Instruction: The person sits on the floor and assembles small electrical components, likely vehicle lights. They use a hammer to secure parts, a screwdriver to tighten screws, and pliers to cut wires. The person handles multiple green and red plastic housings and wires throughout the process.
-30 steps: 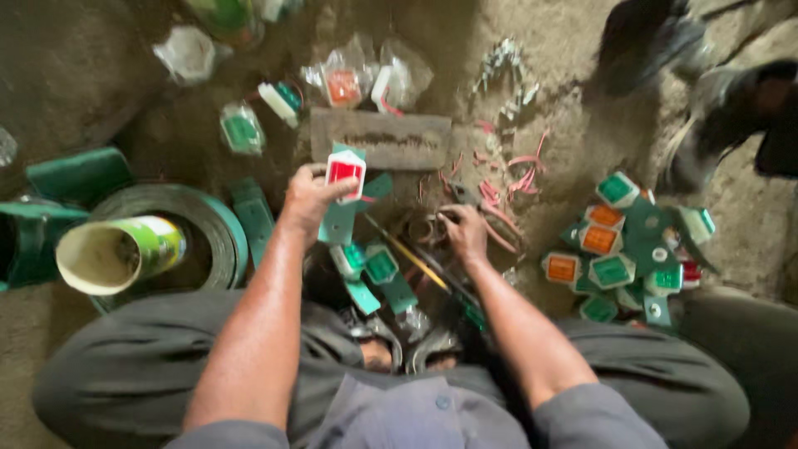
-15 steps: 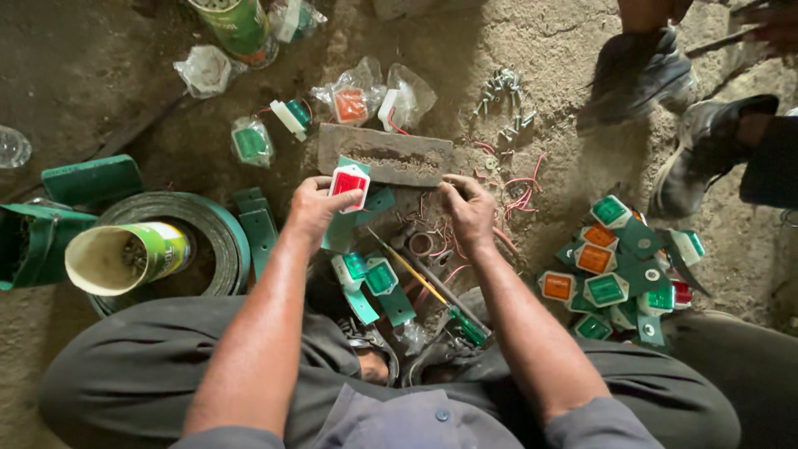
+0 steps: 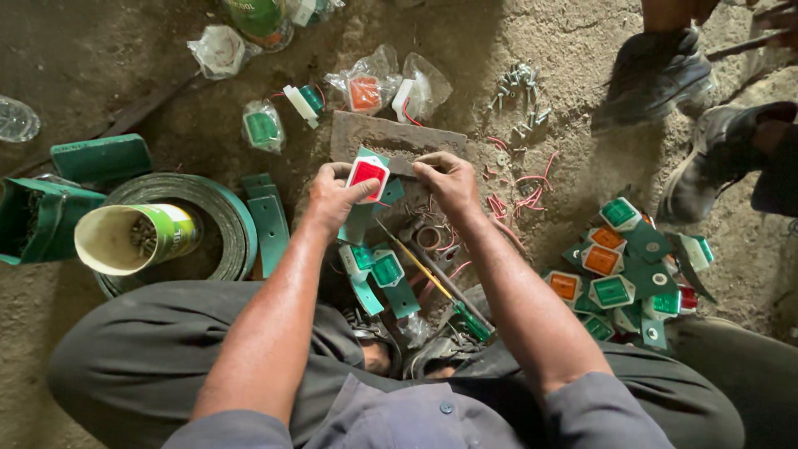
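The red reflector in its white frame is sitting just above the centre of the view, over the near edge of the flat metal block on the floor. The left hand is closing its grip around it, thumb pressing on the frame. Compared with a moment ago, the right hand is now coming up from the loose wires to the reflector's right edge, its fingertips pinching together there; whether they are gripping something small I cannot tell. So both hands are now working on the same piece. At 3 o'clock a pile of green and orange reflectors is lying; at 9 o'clock, a paper cup of screws.
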